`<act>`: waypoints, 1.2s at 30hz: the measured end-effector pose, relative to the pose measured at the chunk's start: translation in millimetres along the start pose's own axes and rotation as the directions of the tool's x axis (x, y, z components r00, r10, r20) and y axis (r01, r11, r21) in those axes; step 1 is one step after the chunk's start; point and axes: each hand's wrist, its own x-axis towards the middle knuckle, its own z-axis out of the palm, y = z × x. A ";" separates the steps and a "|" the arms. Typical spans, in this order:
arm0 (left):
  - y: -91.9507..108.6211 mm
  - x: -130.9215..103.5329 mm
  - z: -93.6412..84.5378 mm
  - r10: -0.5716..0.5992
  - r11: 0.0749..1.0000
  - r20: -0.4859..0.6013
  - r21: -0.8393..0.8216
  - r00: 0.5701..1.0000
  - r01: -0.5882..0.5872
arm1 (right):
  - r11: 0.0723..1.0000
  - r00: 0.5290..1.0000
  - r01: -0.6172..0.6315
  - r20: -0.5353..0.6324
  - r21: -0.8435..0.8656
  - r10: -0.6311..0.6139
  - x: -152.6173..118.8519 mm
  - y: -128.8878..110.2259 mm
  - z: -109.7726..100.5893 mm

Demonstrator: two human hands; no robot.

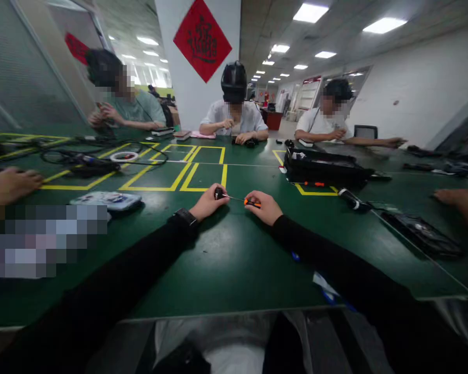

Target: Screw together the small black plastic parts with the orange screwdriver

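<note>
My left hand is closed around a small black round part, whose kind I cannot make out. In my right hand is a screwdriver with an orange and black handle. Its thin metal shaft points left, and the tip reaches the black part; whether it sits inside is too small to tell. Both hands are low over the green table, a short gap apart.
Left of my forearm lies a light-blue patterned case. Black cables and a white ring are farther left. A black open case stands ahead right, a black device nearer. Several people sit around; bare arms reach in at both sides.
</note>
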 end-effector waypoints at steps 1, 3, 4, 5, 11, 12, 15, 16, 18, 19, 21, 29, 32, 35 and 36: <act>-0.1 0.0 0.5 0.002 1.000 0.002 -0.001 1.000 -0.002 | 1.000 1.000 -0.003 0.003 0.008 0.003 -0.1 -0.2 0.0; -0.3 0.0 1.3 0.009 1.000 0.006 -0.005 1.000 -0.009 | 1.000 1.000 -0.014 0.014 0.016 0.014 -0.3 -0.6 0.0; -0.4 0.1 1.5 0.013 1.000 0.007 -0.008 1.000 -0.013 | 1.000 1.000 -0.022 0.021 0.016 0.021 -0.3 -0.9 0.2; -0.4 0.1 1.7 0.020 1.000 0.007 -0.014 1.000 -0.020 | 0.999 0.999 -0.031 0.034 0.016 0.030 -0.3 -1.3 0.5; 1.2 -0.1 1.4 0.030 0.999 0.017 -0.031 0.999 -0.029 | 0.996 0.995 -0.054 0.075 -0.074 0.059 0.3 -3.7 -0.6; 1.7 -0.2 1.4 0.030 0.999 0.016 -0.031 0.999 -0.029 | 0.995 0.996 -0.046 0.070 -0.089 0.052 0.3 -3.6 -1.3; 2.5 -0.7 1.6 0.025 0.999 0.010 -0.043 1.000 -0.024 | 0.996 0.999 -0.009 0.039 -0.087 0.012 0.0 -1.6 -2.8; 2.5 -0.8 1.8 0.021 0.998 0.010 -0.053 1.000 -0.020 | 0.997 0.999 0.007 0.033 -0.071 -0.005 -0.1 -0.2 -2.8; 2.2 -0.8 2.1 0.014 0.997 0.014 -0.075 1.000 -0.013 | 0.999 0.999 0.028 0.027 -0.021 -0.028 -0.4 3.2 -2.0; 2.0 -0.7 2.4 0.012 0.997 0.017 -0.083 1.000 -0.011 | 1.000 0.999 0.029 0.028 0.007 -0.030 -0.4 5.1 -1.2; 1.8 -0.4 2.8 0.013 0.996 0.023 -0.090 1.000 -0.011 | 0.998 0.999 0.016 0.031 0.061 -0.018 0.0 8.3 0.7; 2.9 -0.3 2.8 0.034 0.995 0.041 -0.096 0.999 -0.030 | 0.999 0.998 -0.043 0.044 0.028 0.042 4.6 9.5 2.9; 2.5 -0.5 2.2 0.029 0.995 0.049 -0.100 0.998 -0.024 | 1.000 0.999 -0.024 0.046 0.006 0.024 4.8 9.4 2.7; 2.3 -0.7 1.7 0.025 0.994 0.046 -0.106 0.999 -0.020 | 1.000 1.000 -0.001 0.029 0.017 0.001 3.9 9.7 2.8; 2.3 -0.7 1.6 0.026 0.994 0.045 -0.106 0.999 -0.021 | 1.000 1.000 0.003 0.023 0.026 -0.004 3.6 9.8 2.7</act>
